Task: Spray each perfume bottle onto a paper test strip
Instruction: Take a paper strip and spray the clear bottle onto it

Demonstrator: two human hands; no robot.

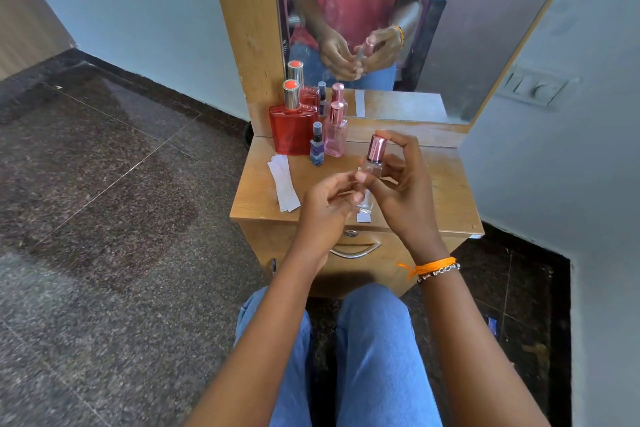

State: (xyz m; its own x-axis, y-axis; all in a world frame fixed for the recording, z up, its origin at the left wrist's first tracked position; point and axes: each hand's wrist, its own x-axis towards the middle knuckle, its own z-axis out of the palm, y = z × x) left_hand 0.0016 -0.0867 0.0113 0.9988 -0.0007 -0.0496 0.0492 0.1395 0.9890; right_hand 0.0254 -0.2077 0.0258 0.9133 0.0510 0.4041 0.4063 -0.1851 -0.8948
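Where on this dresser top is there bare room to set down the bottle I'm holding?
The right part of the dresser top is bare. The back-left corner is crowded: red bottle, blue bottle, pink bottle. Paper strips cover the left side.

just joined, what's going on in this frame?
A seated person's right hand holds a small clear glass perfume bottle with a pink metallic cap, cap on; the left hand is at its base. A red bottle, a pink bottle and a small blue bottle stand behind, with white paper strips on the wooden table.
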